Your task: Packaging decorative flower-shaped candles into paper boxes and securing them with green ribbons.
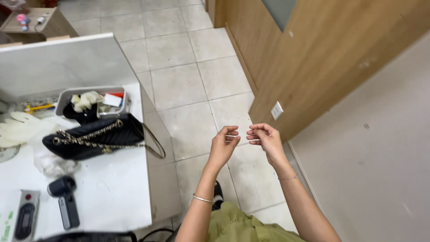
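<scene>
My left hand (224,145) and my right hand (265,138) are raised side by side over the tiled floor (188,76), fingertips almost meeting. Each hand pinches thumb against fingers. A thin pale strand (232,135) shows at the left fingertips, and another short pale bit shows at the right fingertips; I cannot tell what it is, or whether it is one piece. Each wrist wears a thin bracelet. Olive-green clothing (233,224) lies below my arms.
To the left stands a white table (116,188) with a black quilted handbag (94,139) on a gold chain, a grey tray (67,96) of gloves, pale gloves (20,127) and a black handheld device (65,199). A wooden door (322,54) and a wall socket (277,110) are at the right.
</scene>
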